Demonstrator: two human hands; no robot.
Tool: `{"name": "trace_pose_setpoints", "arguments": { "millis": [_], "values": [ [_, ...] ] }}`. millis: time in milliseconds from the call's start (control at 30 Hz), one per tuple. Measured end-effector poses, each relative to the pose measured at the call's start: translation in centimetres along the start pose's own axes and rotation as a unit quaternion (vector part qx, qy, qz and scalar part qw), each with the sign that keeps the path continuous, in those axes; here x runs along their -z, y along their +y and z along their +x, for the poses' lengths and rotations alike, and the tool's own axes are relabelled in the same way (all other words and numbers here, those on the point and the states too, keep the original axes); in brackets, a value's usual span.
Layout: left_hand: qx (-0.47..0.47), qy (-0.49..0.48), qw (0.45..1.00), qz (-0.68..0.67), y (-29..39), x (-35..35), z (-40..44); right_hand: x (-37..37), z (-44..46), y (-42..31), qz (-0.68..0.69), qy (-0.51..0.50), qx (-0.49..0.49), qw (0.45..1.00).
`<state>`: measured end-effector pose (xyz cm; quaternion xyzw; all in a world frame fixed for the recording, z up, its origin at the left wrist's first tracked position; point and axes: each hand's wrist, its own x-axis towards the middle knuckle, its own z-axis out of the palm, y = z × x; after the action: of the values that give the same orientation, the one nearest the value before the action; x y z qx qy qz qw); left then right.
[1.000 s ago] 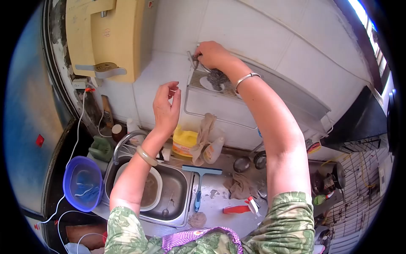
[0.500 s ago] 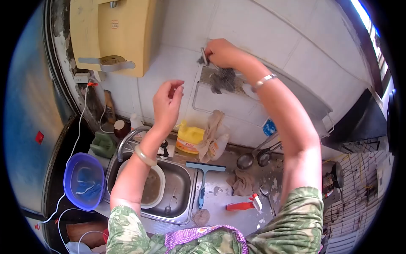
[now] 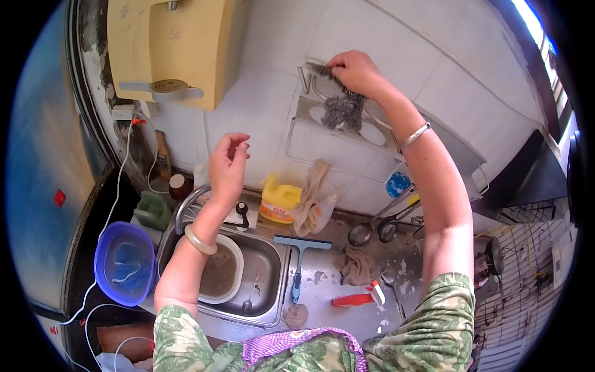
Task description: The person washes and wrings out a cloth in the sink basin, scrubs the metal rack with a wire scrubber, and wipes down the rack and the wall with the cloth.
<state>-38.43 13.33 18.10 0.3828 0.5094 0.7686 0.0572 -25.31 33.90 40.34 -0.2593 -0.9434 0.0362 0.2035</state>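
My right hand [image 3: 357,73] is up at the wall rack [image 3: 302,111], its fingers closed over the upper end of a dark grey mesh-like bundle [image 3: 344,111] that hangs against the rack. Metal hooks [image 3: 305,79] stick out just left of these fingers. My left hand [image 3: 228,162] is raised in the air above the tap [image 3: 186,208], with its fingers loosely curled and apart and nothing visible in them. It wears a pale bangle at the wrist; a silver one is on the right.
The sink [image 3: 265,273] holds a white basin [image 3: 220,273] of murky water. On the counter are a squeegee [image 3: 299,270], a red spray bottle [image 3: 354,300], a brown cloth [image 3: 356,266], ladles [image 3: 359,234] and a yellow jug [image 3: 280,199]. A purple basin [image 3: 126,263] stands left.
My right hand has shifted right along the rack, and more of the hooks shows. My left hand has moved slightly left and down. The camera view has shifted a little.
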Motion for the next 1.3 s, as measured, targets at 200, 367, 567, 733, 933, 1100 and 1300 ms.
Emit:
{"name": "trace_pose_setpoints", "arguments": {
  "millis": [200,367,567,733,933,1100,1300],
  "values": [
    [-0.002,-0.032,0.999,0.031,0.9,-0.4,-1.3,-3.9,2.6,-0.2,-0.13,-0.001,0.072,0.989],
    [0.003,-0.038,0.997,0.06,0.9,0.7,-3.2,-5.0,4.4,-1.9,-0.185,-0.108,0.011,0.977],
    [0.039,-0.01,0.998,0.056,0.6,4.2,-4.7,-1.2,-0.9,-1.6,0.026,-0.035,0.041,0.998],
    [0.043,-0.021,0.998,0.04,0.7,4.3,-5.4,-9.9,-9.4,-0.1,0.392,0.151,-0.152,0.895],
    [0.035,-0.076,0.996,0.043,2.8,2.2,-5.6,-11.3,-6.1,-5.2,0.77,0.164,-0.287,0.546],
    [0.039,-0.071,0.995,0.052,2.8,3.8,-6.9,-16.0,3.5,-2.1,0.828,0.176,-0.283,0.45],
    [0.049,-0.044,0.995,0.075,1.6,6.7,-7.3,-12.9,-4.1,-6.2,0.788,0.185,-0.212,0.547]
  ]
}}
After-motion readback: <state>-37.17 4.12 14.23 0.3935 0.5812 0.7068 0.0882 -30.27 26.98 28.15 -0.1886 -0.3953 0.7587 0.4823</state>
